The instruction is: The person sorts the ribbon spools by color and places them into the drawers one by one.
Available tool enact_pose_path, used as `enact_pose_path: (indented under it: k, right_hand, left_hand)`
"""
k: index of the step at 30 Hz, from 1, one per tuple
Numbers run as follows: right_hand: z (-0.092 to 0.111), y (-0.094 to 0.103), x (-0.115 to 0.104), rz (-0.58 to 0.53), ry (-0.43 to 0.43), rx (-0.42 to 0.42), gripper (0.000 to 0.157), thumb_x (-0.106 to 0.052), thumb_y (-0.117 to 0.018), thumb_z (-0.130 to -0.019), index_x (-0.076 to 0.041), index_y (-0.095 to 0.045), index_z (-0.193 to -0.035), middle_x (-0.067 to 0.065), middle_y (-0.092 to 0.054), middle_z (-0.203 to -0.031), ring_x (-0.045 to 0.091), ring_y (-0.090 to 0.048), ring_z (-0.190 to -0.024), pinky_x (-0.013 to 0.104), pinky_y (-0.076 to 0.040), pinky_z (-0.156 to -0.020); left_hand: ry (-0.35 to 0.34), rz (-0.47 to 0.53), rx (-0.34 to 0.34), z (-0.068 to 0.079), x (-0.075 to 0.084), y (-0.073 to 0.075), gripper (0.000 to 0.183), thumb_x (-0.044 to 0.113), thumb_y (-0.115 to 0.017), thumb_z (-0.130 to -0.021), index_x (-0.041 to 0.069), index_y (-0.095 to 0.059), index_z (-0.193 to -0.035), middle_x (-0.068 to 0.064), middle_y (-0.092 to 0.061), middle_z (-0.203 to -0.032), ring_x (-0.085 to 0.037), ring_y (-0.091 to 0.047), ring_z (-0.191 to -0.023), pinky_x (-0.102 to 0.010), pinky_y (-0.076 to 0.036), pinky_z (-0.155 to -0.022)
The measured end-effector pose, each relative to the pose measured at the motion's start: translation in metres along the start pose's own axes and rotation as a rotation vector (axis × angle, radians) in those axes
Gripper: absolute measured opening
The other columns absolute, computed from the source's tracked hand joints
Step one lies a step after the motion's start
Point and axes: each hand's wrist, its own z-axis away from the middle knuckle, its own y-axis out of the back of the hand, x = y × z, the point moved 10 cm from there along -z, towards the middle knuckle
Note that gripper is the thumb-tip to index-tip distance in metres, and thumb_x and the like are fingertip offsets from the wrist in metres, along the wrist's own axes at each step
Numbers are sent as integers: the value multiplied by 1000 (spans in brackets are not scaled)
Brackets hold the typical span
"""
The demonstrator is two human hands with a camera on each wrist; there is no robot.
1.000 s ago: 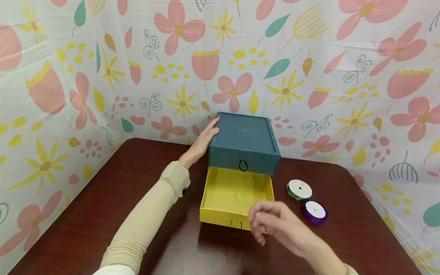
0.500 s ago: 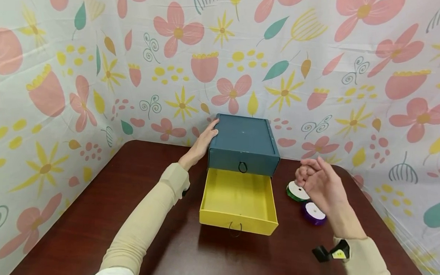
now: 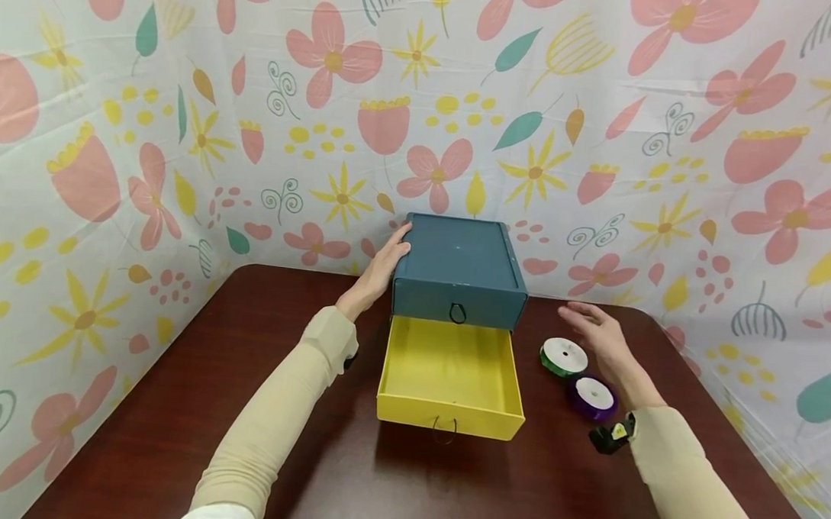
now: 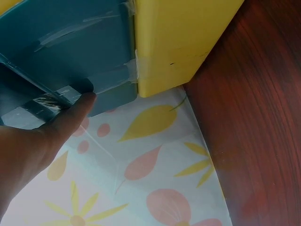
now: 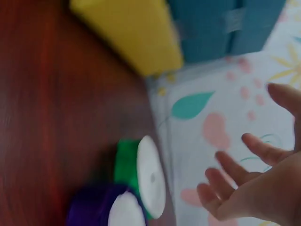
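Note:
In the head view, a two-level drawer box stands at the back, its blue upper part (image 3: 460, 249) with a dark loop pull on the front. Below it, the yellow lower drawer (image 3: 453, 368) is pulled out, with nothing visible inside. My left hand (image 3: 379, 272) rests against the blue part's left side; in the left wrist view its thumb (image 4: 77, 110) touches the taped blue wall. Right of the box lie a green ribbon spool (image 3: 565, 356) and a purple ribbon spool (image 3: 592, 395). Over and just right of them hovers my right hand (image 3: 606, 341), fingers extended, holding nothing.
A dark reddish-brown table (image 3: 279, 430) carries the box and spools. Close behind the box hangs a flower-patterned cloth (image 3: 442, 85), which also runs along the left and right sides.
My right hand has swung right, from above the yellow drawer's front to beside the spools, and its fingers have straightened. The left hand stays on the blue box.

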Motion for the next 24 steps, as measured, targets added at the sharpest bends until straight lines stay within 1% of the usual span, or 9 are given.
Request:
enact_pose_path:
  k: [2, 4, 7, 10, 13, 18, 21, 24]
  right_hand:
    - [-5, -3, 9, 211, -26, 3, 81, -54, -57, -91, -5, -31, -150, 20, -42, -145, 36, -40, -133, 52, -39, -105]
    - [-9, -9, 16, 361, -31, -27, 89, -53, -59, -90, 2, -24, -151, 34, -27, -150, 49, -29, -137, 62, -31, -108]
    - [-11, -18, 24, 589, -42, -70, 95, -52, -63, -87, 4, -21, -151, 39, -23, -149, 59, -24, -132, 71, -28, -103]
    - [-10, -25, 30, 754, -61, -97, 101, -53, -68, -82, 3, -20, -151, 41, -22, -146, 65, -22, -127, 79, -24, -95]
    - [-9, -29, 35, 835, -88, -100, 103, -54, -70, -79, 3, -21, -150, 43, -22, -144, 66, -23, -124, 79, -27, -92]
    - [-8, -33, 38, 928, -106, -87, 96, -53, -70, -80, 5, -31, -146, 42, -31, -139, 64, -29, -121, 71, -36, -90]
    - [-10, -35, 40, 941, -115, -81, 93, -50, -70, -81, 6, -33, -145, 43, -31, -138, 63, -30, -120, 70, -37, -90]
    - [-13, -35, 42, 938, -118, -75, 92, -47, -71, -81, 6, -32, -145, 43, -31, -138, 64, -29, -122, 71, -36, -92]
  left_hand:
    - [-2, -6, 4, 0, 0, 1, 58, 44, -30, -102, 30, -14, -156, 8, -6, -164, -19, -5, -152, -53, -12, -120]
    - [-1, -10, 7, 0, 0, 1, 59, 45, -30, -102, 30, -15, -156, 8, -6, -164, -19, -5, -152, -53, -13, -120]
    - [0, -13, 6, 0, -1, 1, 59, 45, -31, -102, 30, -15, -156, 8, -6, -164, -19, -5, -152, -53, -13, -120]
    - [1, -13, 7, 1, -1, 1, 59, 45, -31, -102, 31, -15, -156, 8, -6, -164, -19, -5, -152, -53, -13, -120]
    - [5, -10, 10, 0, -1, 1, 58, 45, -31, -102, 31, -15, -156, 9, -6, -164, -18, -6, -152, -53, -13, -120]
    - [18, -2, 1, 0, 0, 0, 57, 43, -31, -103, 32, -15, -156, 8, -6, -164, -19, -7, -152, -53, -13, -120]
    - [33, 18, -17, 2, 4, 0, 57, 39, -31, -103, 30, -14, -157, 6, -4, -164, -20, -6, -152, -53, -12, -120]
    - [41, 29, -36, 7, 15, -1, 57, 34, -31, -104, 24, -12, -157, 2, -2, -165, -22, -3, -152, -53, -11, -121]
